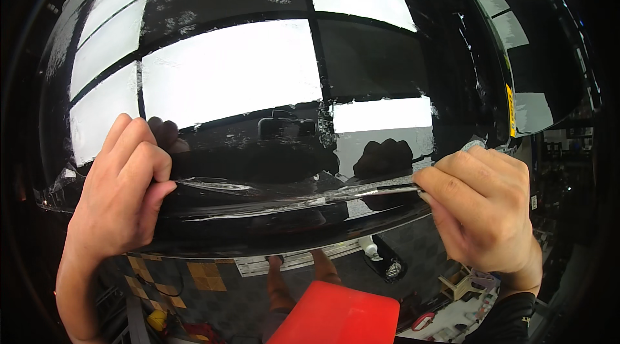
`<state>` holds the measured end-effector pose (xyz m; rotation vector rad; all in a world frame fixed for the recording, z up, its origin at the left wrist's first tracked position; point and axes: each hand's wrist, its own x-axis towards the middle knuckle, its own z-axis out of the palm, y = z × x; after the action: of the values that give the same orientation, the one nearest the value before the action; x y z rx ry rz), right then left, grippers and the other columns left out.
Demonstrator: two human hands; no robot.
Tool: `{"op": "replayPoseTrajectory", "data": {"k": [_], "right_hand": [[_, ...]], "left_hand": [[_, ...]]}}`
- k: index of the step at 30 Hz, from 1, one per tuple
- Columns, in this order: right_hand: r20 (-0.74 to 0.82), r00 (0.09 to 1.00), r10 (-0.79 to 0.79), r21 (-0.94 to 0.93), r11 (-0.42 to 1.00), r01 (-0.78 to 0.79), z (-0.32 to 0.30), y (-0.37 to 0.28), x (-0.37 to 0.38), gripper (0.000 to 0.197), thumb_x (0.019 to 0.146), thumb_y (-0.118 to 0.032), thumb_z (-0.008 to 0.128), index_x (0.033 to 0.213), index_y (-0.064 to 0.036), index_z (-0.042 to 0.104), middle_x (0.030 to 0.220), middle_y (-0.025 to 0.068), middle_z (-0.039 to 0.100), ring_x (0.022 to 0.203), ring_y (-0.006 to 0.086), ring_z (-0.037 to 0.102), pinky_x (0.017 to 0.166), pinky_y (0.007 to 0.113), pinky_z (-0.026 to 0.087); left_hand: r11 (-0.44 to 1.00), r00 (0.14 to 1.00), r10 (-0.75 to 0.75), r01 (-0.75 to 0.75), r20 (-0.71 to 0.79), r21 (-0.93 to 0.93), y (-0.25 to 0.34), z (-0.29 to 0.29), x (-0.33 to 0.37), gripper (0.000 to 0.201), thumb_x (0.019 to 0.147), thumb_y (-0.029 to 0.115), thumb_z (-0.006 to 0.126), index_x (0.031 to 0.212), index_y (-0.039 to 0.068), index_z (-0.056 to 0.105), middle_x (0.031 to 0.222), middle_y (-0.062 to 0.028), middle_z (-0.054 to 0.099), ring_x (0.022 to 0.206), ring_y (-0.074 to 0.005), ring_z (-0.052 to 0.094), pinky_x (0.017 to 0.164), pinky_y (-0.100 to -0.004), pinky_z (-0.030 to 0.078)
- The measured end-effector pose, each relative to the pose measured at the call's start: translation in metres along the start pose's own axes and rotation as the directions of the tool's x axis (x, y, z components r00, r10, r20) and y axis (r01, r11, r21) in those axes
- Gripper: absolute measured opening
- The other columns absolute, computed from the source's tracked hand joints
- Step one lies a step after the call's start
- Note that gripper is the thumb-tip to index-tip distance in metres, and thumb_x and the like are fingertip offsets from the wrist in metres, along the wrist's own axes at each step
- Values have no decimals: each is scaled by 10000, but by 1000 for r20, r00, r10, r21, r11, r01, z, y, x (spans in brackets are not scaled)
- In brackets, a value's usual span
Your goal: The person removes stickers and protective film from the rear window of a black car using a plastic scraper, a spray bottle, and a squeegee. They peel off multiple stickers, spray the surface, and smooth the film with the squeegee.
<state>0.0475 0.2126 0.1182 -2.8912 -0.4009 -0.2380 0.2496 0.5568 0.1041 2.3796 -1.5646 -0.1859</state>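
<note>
Clear film (368, 187) is pinched at its edge by 2 hands (123, 189) (487, 205) along a glossy black panel (258, 231).

Close downward head-worn fisheye view

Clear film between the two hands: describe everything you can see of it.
The clear film looks thin, glossy and plastic-like. Its near edge is gathered into a narrow, creased strip that runs crosswise along the lower part of the glossy black panel, with pale folds catching the light. The left hand pinches it at the strip's left, the right hand at its right. How far it spreads over the panel is hard to tell.
</note>
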Motion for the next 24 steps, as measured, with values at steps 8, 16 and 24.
{"op": "replayPoseTrajectory", "data": {"k": [8,16,24], "right_hand": [[15,1000,14,1,1000,-14,-2,5,-5,355,649,3,796,1001,-35,766,845,29,610,627,182,566,537,343,429],[53,997,61,8,998,-62,-7,7,-8,306,646,52,785,945,-10,763,821,75,682,637,248,623,564,375,453],[52,997,60,8,998,-61,-8,15,-15,326,634,50,793,953,-11,765,824,74,675,635,247,618,558,373,449]], "left_hand": [[999,999,-33,33,-8,6,2,2,-2,223,873,-28,691,950,30,490,942,-155,414,878,-340,430,780,-438,397],[995,995,-96,98,-38,38,6,3,-3,244,837,-55,702,939,39,500,944,-146,441,860,-341,453,746,-444,412],[990,992,-117,121,-56,70,7,5,-5,223,866,-61,674,947,33,488,940,-146,420,852,-340,434,738,-443,392]]}}
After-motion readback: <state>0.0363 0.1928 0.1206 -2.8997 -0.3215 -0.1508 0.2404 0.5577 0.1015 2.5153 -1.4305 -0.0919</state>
